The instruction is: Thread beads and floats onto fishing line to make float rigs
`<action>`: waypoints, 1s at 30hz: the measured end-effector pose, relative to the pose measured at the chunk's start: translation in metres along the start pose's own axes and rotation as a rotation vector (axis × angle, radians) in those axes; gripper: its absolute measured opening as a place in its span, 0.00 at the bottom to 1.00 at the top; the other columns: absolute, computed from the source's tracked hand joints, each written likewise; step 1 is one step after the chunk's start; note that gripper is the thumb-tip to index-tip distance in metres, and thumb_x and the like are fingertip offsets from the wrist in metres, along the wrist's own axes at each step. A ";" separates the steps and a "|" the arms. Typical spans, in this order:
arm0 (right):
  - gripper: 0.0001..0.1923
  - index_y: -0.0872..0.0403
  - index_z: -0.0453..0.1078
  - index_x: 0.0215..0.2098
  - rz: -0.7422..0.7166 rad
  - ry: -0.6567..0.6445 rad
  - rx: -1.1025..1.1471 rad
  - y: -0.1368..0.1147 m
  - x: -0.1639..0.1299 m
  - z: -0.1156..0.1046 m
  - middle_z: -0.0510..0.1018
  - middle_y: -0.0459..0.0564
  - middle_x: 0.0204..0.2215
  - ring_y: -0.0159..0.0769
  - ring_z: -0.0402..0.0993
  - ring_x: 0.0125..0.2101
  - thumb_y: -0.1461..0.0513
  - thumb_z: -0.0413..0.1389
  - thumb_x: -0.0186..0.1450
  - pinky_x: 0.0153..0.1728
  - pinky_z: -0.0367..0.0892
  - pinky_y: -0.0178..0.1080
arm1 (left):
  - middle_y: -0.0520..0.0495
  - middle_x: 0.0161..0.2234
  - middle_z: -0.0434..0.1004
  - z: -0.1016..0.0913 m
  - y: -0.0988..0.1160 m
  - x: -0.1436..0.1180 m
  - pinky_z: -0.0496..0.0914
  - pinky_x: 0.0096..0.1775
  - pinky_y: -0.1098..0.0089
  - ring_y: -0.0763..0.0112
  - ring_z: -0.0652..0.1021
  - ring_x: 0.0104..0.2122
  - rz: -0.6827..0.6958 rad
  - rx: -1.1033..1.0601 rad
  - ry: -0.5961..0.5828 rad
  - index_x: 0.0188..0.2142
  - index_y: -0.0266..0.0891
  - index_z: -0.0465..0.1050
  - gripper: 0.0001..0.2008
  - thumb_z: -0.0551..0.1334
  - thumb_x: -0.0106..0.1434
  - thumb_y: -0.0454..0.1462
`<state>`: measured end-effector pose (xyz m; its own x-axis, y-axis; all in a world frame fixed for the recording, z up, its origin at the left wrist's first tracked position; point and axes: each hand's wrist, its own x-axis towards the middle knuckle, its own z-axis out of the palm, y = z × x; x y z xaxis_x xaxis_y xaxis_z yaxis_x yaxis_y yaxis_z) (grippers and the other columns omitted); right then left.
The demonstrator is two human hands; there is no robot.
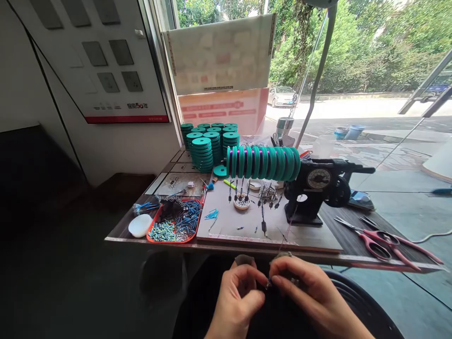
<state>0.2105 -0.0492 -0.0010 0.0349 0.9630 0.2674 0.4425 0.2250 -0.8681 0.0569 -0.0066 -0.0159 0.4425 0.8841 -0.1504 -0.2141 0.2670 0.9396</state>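
Above my lap, close to the table's front edge, both hands come together. My left hand [240, 296] has its index finger bent towards a tiny bluish piece [269, 283] between the hands, too small to name. On the other side of it, the thumb and index finger of my right hand [310, 289] pinch at the same spot. A thin pinkish thread [288, 231] runs down from near the black winding machine [318, 183] towards my fingers. Ahead, a row of green spools [263, 162] with purple thread sits on the machine's shaft.
A red tray [171, 241] holds small blue and striped pieces. Near it are a white lid [140, 225] and a small bowl of white beads [242, 204]. Stacked green spools [202, 155] stand at the back left. Scissors [377, 242] lie at the right, near the table edge.
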 end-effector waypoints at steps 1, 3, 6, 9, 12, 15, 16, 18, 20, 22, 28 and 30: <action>0.10 0.53 0.70 0.27 -0.006 -0.011 -0.016 0.000 0.000 0.000 0.73 0.44 0.23 0.31 0.69 0.25 0.59 0.52 0.63 0.26 0.64 0.30 | 0.50 0.25 0.67 0.000 0.000 0.000 0.59 0.34 0.72 0.70 0.65 0.29 -0.006 -0.005 0.004 0.22 0.37 0.77 0.09 0.60 0.41 0.29; 0.09 0.53 0.69 0.28 -0.007 -0.035 -0.035 -0.001 0.002 0.000 0.73 0.44 0.24 0.31 0.69 0.25 0.59 0.52 0.64 0.27 0.63 0.31 | 0.50 0.25 0.67 0.000 0.000 0.000 0.59 0.34 0.72 0.70 0.65 0.29 -0.019 -0.017 0.011 0.22 0.37 0.77 0.08 0.60 0.40 0.29; 0.09 0.52 0.69 0.28 -0.009 -0.061 -0.048 -0.003 0.003 0.000 0.73 0.43 0.23 0.31 0.69 0.26 0.59 0.52 0.64 0.28 0.63 0.31 | 0.51 0.23 0.66 0.001 -0.001 0.001 0.58 0.31 0.73 0.71 0.64 0.28 -0.035 -0.033 0.018 0.21 0.37 0.77 0.08 0.60 0.39 0.29; 0.09 0.52 0.69 0.28 -0.020 -0.064 -0.067 -0.005 0.004 0.000 0.73 0.43 0.23 0.30 0.69 0.25 0.59 0.52 0.64 0.27 0.63 0.30 | 0.52 0.22 0.64 0.001 -0.001 0.000 0.56 0.27 0.74 0.73 0.61 0.25 -0.064 -0.040 0.045 0.21 0.37 0.76 0.09 0.59 0.38 0.29; 0.09 0.52 0.70 0.29 -0.032 -0.079 -0.087 -0.005 0.005 0.000 0.74 0.42 0.23 0.30 0.69 0.24 0.60 0.52 0.65 0.26 0.62 0.30 | 0.54 0.20 0.61 0.001 -0.003 0.000 0.54 0.24 0.75 0.76 0.59 0.23 -0.095 -0.049 0.065 0.22 0.37 0.76 0.09 0.59 0.38 0.29; 0.09 0.52 0.70 0.29 -0.038 -0.118 -0.124 -0.007 0.006 -0.001 0.74 0.42 0.22 0.29 0.69 0.23 0.61 0.51 0.65 0.25 0.62 0.29 | 0.56 0.18 0.58 0.000 -0.005 0.001 0.53 0.23 0.75 0.76 0.58 0.22 -0.097 -0.049 0.047 0.22 0.37 0.76 0.09 0.59 0.39 0.30; 0.09 0.52 0.70 0.29 -0.035 -0.133 -0.138 -0.008 0.007 -0.001 0.74 0.42 0.22 0.29 0.69 0.23 0.61 0.52 0.65 0.25 0.61 0.29 | 0.56 0.18 0.58 -0.001 -0.005 0.001 0.52 0.23 0.75 0.77 0.58 0.22 -0.098 -0.049 0.043 0.22 0.37 0.75 0.09 0.59 0.39 0.30; 0.09 0.53 0.71 0.29 -0.026 -0.155 -0.154 -0.009 0.008 -0.002 0.74 0.43 0.22 0.29 0.69 0.22 0.61 0.52 0.65 0.24 0.61 0.29 | 0.56 0.18 0.58 -0.001 -0.006 0.001 0.53 0.23 0.75 0.77 0.58 0.21 -0.099 -0.055 0.040 0.22 0.37 0.76 0.09 0.60 0.39 0.29; 0.09 0.53 0.71 0.29 -0.018 -0.168 -0.156 -0.009 0.009 -0.002 0.74 0.43 0.22 0.29 0.69 0.22 0.61 0.52 0.65 0.24 0.61 0.29 | 0.56 0.18 0.59 -0.002 -0.006 0.001 0.53 0.22 0.76 0.78 0.58 0.21 -0.102 -0.081 0.041 0.23 0.37 0.76 0.08 0.62 0.39 0.30; 0.09 0.53 0.71 0.29 -0.021 -0.173 -0.155 -0.008 0.009 -0.003 0.75 0.43 0.22 0.29 0.69 0.23 0.61 0.52 0.65 0.24 0.61 0.29 | 0.57 0.18 0.59 -0.002 -0.006 0.002 0.52 0.21 0.76 0.79 0.58 0.20 -0.111 -0.118 0.022 0.23 0.37 0.75 0.06 0.65 0.40 0.32; 0.08 0.53 0.71 0.29 -0.050 -0.156 -0.168 -0.010 0.012 -0.002 0.75 0.42 0.21 0.28 0.69 0.22 0.62 0.53 0.64 0.24 0.62 0.28 | 0.57 0.17 0.61 0.001 -0.004 0.003 0.51 0.19 0.78 0.82 0.59 0.17 -0.136 -0.187 0.001 0.22 0.35 0.75 0.14 0.73 0.40 0.42; 0.07 0.53 0.71 0.28 -0.070 -0.131 -0.154 -0.011 0.010 -0.001 0.76 0.42 0.22 0.27 0.70 0.22 0.64 0.53 0.63 0.24 0.63 0.27 | 0.56 0.18 0.63 0.004 -0.002 0.003 0.51 0.19 0.79 0.83 0.60 0.18 -0.181 -0.258 0.039 0.21 0.35 0.75 0.15 0.75 0.37 0.41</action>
<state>0.2068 -0.0419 0.0118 -0.1132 0.9592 0.2589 0.5717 0.2760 -0.7727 0.0615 -0.0064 -0.0172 0.4605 0.8263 -0.3242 -0.3509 0.5049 0.7886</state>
